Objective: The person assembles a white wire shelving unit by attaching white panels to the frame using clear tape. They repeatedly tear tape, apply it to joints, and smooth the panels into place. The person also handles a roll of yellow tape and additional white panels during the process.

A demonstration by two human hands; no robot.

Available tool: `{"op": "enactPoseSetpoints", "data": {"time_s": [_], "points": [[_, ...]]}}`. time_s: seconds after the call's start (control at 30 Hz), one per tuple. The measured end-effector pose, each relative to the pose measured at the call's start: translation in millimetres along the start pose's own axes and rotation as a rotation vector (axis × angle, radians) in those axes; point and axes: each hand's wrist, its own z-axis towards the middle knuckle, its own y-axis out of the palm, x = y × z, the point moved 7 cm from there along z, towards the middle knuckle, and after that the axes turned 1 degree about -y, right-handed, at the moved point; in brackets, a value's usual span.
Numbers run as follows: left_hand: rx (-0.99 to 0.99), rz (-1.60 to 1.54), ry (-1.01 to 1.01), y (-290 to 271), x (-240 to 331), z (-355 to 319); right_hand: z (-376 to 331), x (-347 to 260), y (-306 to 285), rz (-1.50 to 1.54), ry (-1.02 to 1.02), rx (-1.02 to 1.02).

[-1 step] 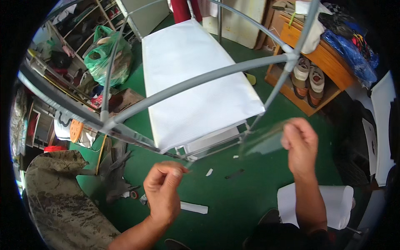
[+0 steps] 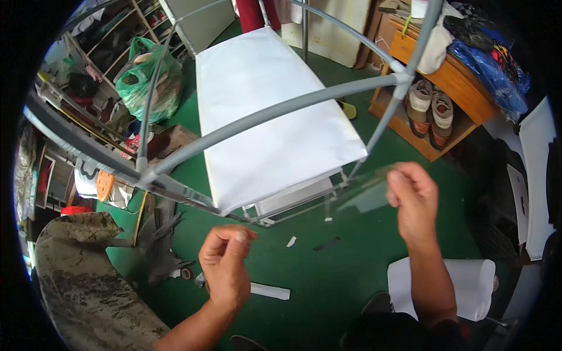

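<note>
Containers: listed farthest left of the white panel (image 2: 275, 143), a shelf unit (image 2: 146, 21), packed with jumbled items too small to tell. Listed nearer, on the panel's left, a green plastic bag (image 2: 149, 85), bulging with mixed contents. Listed right of the panel, a wooden cabinet (image 2: 471, 88), with a pair of shoes (image 2: 430, 111) in the lower compartment and a blue plastic bag (image 2: 489, 76) on top, contents not readable.

Surroundings: noted lower left of the panel, mottled brown cloth (image 2: 88, 281), then a roll of tape (image 2: 187, 273). Noted below the panel, on green floor (image 2: 339, 275), a white strip (image 2: 272, 291), a white scrap (image 2: 291, 241) and a dark strip (image 2: 327, 244). Noted as obstruction, a gray tube frame (image 2: 281, 110), crossing before the panel and hiding a band of it. Noted lower right, a white sheet (image 2: 471, 286), partly covered by the right forearm (image 2: 431, 275).

Hands: recorded left hand (image 2: 227, 257) below the panel's near left corner, thumb and forefinger brought together; could not tell of anything between them. Recorded right hand (image 2: 415, 202) beyond the near right corner, fingertips pinched on a clear strip (image 2: 372, 199). Located this strip just beside that corner, slanting down leftward. Looked thin, see-through and blurred; could not trace the far end.
</note>
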Motion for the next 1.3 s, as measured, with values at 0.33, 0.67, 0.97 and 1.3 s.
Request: {"op": "enactPoseSetpoints", "data": {"time_s": [0.33,0.67,0.97,1.3], "points": [[0.331,0.006,0.020,-27.0,-36.4,11.5,24.7,21.3,30.1,-0.141,0.065,-0.072],[0.363,0.022,0.025,-20.0,-28.6,24.3,31.2,22.8,27.4,-0.216,0.040,-0.034],[0.414,0.022,0.054,-14.5,-26.4,16.5,33.7,19.6,24.8,-0.249,0.045,0.033],[0.448,0.110,0.058,-14.3,-26.0,21.0,34.6,20.7,25.9,-0.264,0.087,0.009]]}}
